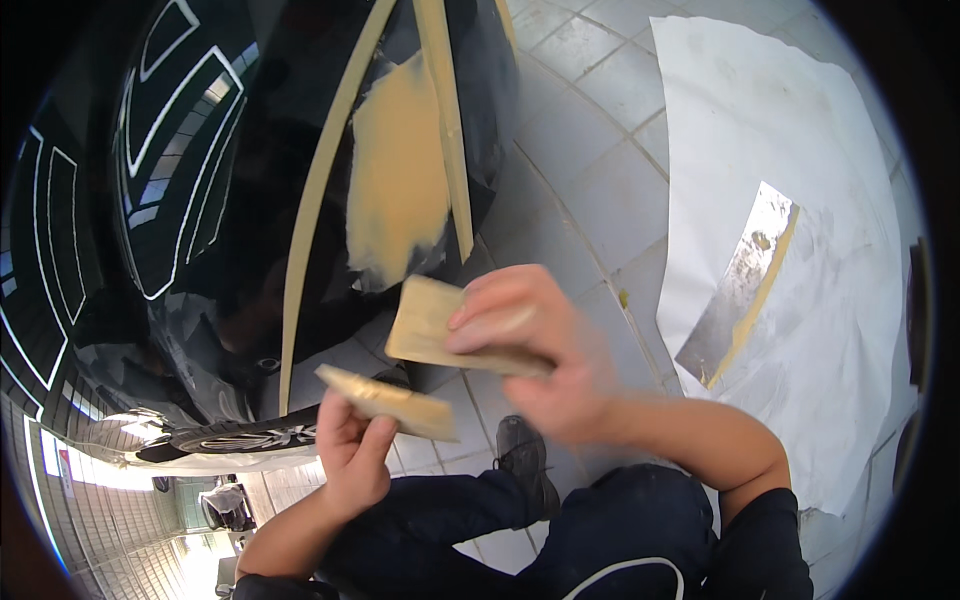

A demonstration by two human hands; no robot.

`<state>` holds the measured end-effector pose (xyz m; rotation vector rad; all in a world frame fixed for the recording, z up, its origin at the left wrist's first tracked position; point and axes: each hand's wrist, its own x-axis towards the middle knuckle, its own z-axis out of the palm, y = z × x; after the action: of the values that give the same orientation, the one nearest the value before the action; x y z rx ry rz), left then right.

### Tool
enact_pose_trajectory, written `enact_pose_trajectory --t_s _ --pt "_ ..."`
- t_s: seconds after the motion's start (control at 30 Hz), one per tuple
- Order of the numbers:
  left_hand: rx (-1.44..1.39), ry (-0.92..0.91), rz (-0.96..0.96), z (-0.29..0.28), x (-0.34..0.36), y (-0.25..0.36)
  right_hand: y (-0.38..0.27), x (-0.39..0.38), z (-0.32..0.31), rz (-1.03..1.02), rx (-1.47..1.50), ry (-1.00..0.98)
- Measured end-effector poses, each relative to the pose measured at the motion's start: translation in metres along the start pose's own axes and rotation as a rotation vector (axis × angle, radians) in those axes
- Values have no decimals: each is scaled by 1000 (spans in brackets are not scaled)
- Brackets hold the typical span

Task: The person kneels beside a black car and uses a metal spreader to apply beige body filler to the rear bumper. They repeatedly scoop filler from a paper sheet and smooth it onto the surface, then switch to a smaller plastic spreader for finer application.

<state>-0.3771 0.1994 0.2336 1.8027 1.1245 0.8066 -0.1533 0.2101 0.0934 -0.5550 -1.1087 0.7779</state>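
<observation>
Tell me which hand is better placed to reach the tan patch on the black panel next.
Right, probably: the right hand holds a tan spreader nearer the tan patch; the left hand, gripping another spreader, sits lower in view.

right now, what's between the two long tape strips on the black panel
In the head view, a tan patch lies between the left strip and right strip, with black panel showing beside it.

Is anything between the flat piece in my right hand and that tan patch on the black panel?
Nothing visible stands between the flat piece in your right hand and the tan patch; a tape strip runs along the patch's right side.
</observation>
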Motion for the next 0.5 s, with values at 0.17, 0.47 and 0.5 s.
enact_pose_trajectory --t_s 0.17,0.47,0.5 --pt "22 -39 22 2 2 7 -16 34 -47 345 214 -271" --pt "99 -63 -29 1 -4 6 -57 139 -72 -116 -598 481" --pt "91 -72 -24 1 -4 6 -59 144 -71 -120 -608 480"
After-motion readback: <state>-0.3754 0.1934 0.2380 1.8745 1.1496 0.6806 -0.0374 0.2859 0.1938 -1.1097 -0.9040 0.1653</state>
